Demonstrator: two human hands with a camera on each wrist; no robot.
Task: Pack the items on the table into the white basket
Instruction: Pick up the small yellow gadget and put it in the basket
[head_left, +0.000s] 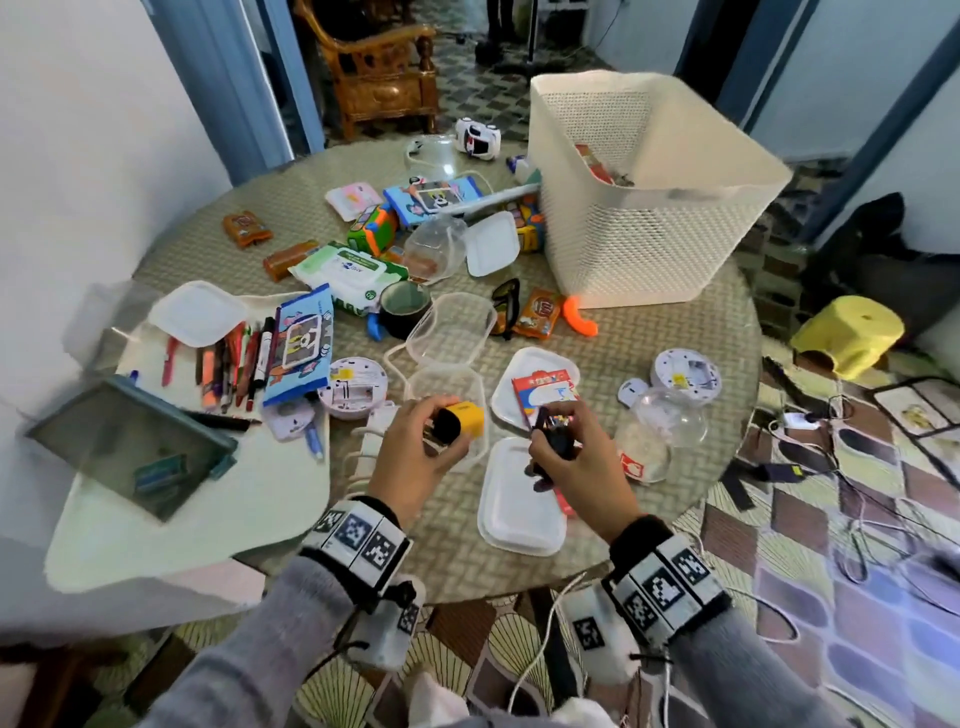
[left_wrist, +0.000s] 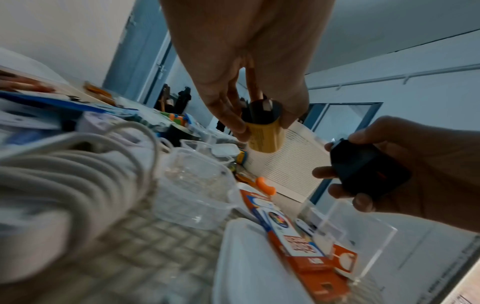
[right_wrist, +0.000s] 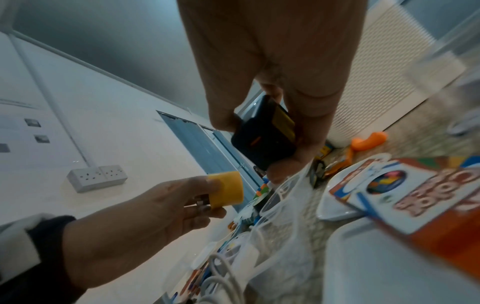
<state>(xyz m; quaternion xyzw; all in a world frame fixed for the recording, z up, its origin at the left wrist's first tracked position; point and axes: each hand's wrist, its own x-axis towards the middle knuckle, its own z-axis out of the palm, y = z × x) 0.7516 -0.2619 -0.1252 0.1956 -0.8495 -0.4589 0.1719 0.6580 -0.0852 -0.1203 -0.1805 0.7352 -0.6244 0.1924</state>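
My left hand (head_left: 415, 447) grips a yellow and black plug adapter (head_left: 460, 420) above the near middle of the table. From the left wrist view the adapter (left_wrist: 263, 131) hangs pinched between thumb and fingers, its black pin end up. My right hand (head_left: 576, 457) holds a black charger block (head_left: 553, 439) just to the right, fingers curled round it (right_wrist: 265, 133). The tall white mesh basket (head_left: 644, 187) stands at the far right of the table with a few items inside.
The round woven table (head_left: 270, 218) is crowded: clear tubs (head_left: 452, 327), white lids (head_left: 519, 499), an orange card box (head_left: 545, 395), wet wipes (head_left: 348, 270), pens (head_left: 234, 364), a blue pouch (head_left: 301, 348), a coiled white cable (left_wrist: 78, 164). Cables lie on the floor at right.
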